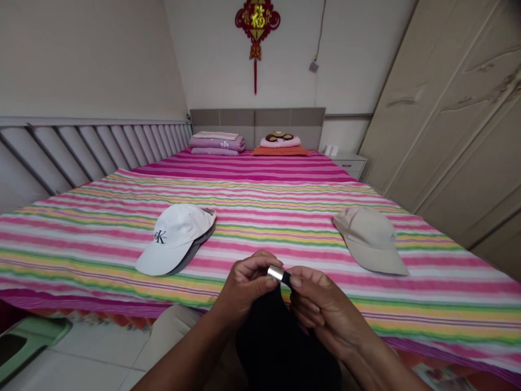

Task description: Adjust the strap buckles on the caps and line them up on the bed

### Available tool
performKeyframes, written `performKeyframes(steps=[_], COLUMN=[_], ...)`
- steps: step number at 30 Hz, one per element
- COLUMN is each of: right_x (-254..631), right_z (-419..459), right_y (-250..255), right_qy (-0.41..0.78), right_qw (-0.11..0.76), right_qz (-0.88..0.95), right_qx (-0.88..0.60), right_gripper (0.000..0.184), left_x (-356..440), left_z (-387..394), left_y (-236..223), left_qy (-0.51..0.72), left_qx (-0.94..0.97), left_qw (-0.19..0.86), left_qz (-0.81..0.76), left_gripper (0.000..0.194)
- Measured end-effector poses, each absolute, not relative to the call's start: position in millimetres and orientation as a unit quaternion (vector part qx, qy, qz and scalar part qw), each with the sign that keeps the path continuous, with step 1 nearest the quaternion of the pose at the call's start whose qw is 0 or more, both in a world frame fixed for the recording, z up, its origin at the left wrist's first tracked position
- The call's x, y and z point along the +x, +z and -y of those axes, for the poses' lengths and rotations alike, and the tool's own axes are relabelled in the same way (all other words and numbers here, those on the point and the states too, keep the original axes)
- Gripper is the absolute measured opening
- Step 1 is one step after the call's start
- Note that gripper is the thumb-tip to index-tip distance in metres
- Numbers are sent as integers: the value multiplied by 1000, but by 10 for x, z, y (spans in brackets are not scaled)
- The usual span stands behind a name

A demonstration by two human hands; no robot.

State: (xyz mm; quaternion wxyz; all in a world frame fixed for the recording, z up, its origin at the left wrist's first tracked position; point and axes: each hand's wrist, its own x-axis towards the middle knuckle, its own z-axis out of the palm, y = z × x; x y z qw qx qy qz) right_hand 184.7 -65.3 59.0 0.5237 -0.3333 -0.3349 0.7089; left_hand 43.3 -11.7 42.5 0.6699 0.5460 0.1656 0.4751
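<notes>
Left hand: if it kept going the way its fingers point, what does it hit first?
The left hand points right, so probably the right hand, already fingertip to fingertip on the small silver clip of the black item.

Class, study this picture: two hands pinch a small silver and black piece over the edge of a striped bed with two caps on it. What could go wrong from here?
1. The small silver piece is held only by the fingertips of the left hand and right hand; it might slip.
2. The hands are at the bed's edge, above the tiled floor, so a dropped piece could roll away.
</notes>
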Motion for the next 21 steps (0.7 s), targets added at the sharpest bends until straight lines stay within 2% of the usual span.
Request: performKeyframes(steps=[15,21], right_x=[1856,1844], right_z=[649,638], right_y=[636,614], right_qy=[674,627], right_qw=[501,523], right_qz=[385,403], right_qx=[-381,-414], right_gripper=[26,28], left_x=[510,496], left_z=[175,175], left_y=[408,365], left_qy=[483,491], left_qx=[526,523], left_qw=[673,670], left_qz=[-193,-192], left_gripper=[21,21])
